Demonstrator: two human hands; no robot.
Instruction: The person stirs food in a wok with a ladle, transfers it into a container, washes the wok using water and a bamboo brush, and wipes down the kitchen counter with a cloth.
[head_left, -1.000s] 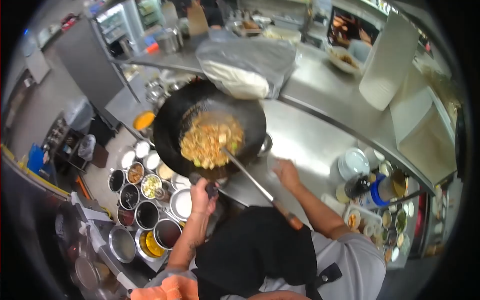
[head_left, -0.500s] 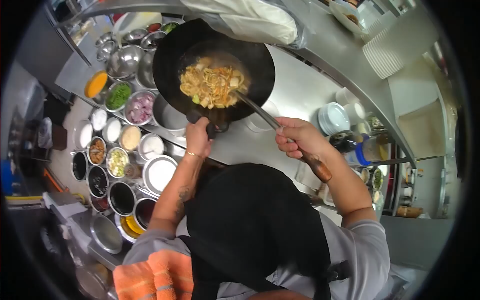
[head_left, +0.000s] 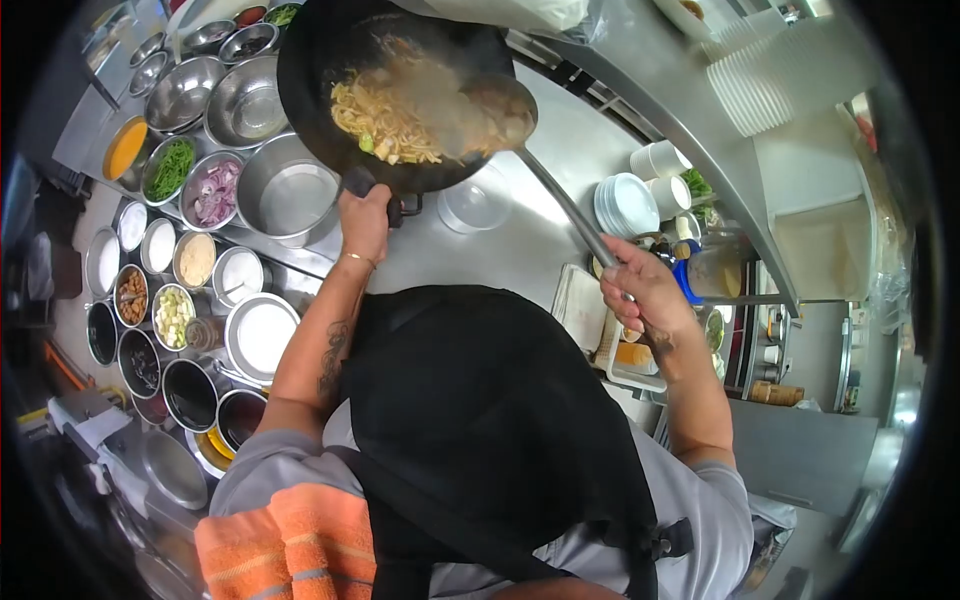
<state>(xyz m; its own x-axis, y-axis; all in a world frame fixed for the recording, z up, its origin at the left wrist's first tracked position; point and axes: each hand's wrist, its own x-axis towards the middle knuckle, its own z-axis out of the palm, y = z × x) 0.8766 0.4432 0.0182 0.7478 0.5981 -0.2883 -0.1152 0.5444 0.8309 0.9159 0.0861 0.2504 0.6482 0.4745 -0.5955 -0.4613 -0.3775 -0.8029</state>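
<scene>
Left grip on wok, noodles inside, right grip on ladle.
Far left, cup of orange sauce, then greens and chopped onion in bowls; steel pan just beside wok. Left grip closed, fingers wrapped round wok's dark handle at the near edge. Noodles heaped in wok, mostly on its near side, steam blurring their right part. Ladle's bowl at wok's right edge, loaded; contents hazy. Clear tub on steel bench, just beyond wok's near edge toward the body. Right grip closed round ladle's shaft, which slants down from wok. Stacked plates near that grip, blue-lidded tub to its right.
</scene>
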